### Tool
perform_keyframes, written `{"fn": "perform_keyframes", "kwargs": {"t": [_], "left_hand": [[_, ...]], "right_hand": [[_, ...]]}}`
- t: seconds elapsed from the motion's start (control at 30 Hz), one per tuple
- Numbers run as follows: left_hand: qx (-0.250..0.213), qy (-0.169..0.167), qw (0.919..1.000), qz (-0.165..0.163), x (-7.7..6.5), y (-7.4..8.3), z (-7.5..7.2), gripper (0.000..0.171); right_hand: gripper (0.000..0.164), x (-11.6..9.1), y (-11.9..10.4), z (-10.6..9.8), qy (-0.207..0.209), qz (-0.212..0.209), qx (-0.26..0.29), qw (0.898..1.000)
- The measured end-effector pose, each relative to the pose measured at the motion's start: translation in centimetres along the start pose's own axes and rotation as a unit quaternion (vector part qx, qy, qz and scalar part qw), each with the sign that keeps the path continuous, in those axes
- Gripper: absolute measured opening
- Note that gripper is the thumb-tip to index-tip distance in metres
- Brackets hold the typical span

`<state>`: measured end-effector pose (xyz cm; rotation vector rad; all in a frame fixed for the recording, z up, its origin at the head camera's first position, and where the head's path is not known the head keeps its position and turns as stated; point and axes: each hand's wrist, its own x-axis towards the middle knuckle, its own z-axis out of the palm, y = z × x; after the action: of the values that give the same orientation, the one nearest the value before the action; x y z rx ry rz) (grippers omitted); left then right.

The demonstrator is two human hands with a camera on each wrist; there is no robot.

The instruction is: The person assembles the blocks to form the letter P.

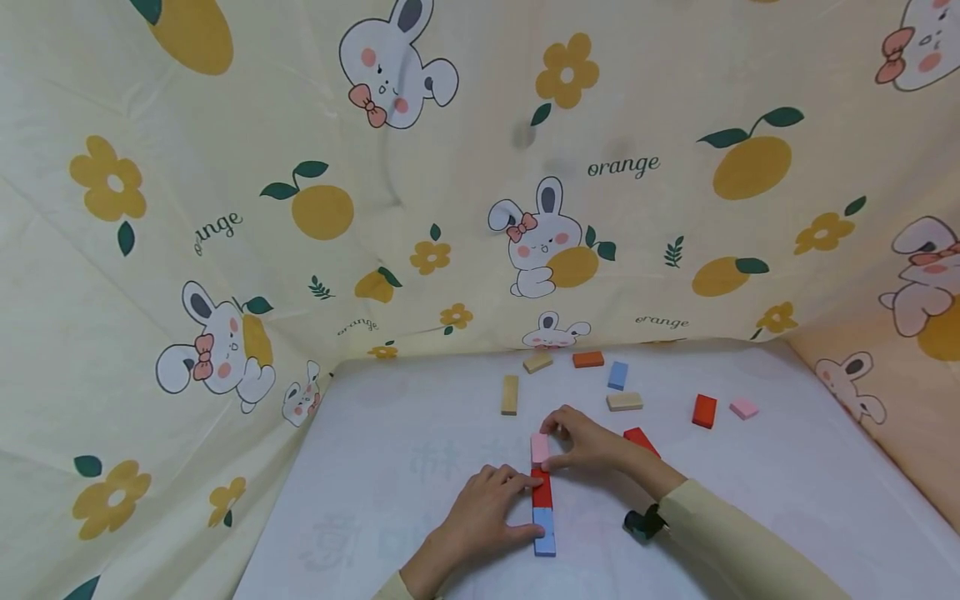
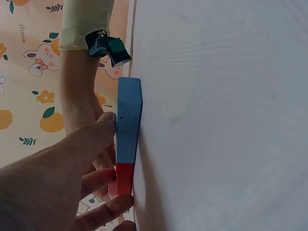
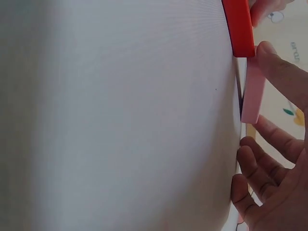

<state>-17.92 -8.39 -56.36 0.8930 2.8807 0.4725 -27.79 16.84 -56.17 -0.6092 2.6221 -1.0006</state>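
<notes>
Three blocks form a straight line on the table: a blue block nearest, a red block in the middle, a pink block farthest. My left hand lies along the left side of the line, its thumb against the blue block and its index finger touching the red one. From the right, my right hand pinches the pink block lengthwise, thumb at its near end, index finger at its far end. In the right wrist view the pink block sits end to end with the red block.
Loose blocks lie farther back on the white table: several wooden ones, an orange block, a blue one, a red one and a pink one. Another red block is partly hidden behind my right forearm. A patterned cloth hangs behind.
</notes>
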Motion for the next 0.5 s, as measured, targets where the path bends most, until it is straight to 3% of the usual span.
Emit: {"fn": "perform_keyframes", "kwargs": {"t": [0.5], "left_hand": [[0.001,-0.013,0.9999,-0.011,0.19,-0.01,0.24,0.068]], "right_hand": [[0.042,0.04,0.38,0.30,0.007,-0.017,-0.011,1.000]]}}
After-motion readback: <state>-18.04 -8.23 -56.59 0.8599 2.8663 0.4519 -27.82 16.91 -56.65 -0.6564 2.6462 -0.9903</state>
